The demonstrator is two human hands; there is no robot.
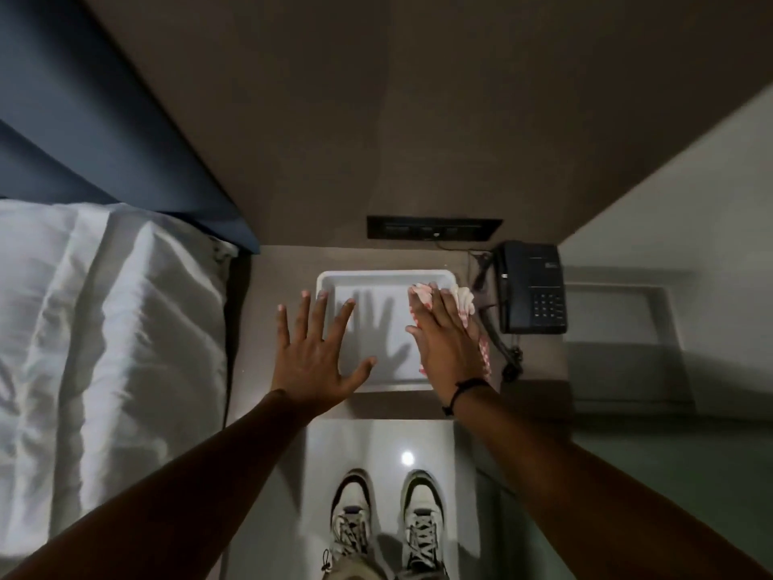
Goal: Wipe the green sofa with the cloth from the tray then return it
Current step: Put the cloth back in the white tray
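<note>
Cloth (463,304) lies bunched at the white tray's (376,280) right edge under my right hand (445,341), fingers together and flat on it, my left hand (318,349) spread wide and empty above the tray, so I judge this the pickup or the return, gripping or letting go next.

We see bare forearms with no sleeves, a thin black cord bracelet (463,393) around the right wrist, and near us grey-and-white laced sneakers (387,523) under light trouser cuffs (359,573).
</note>
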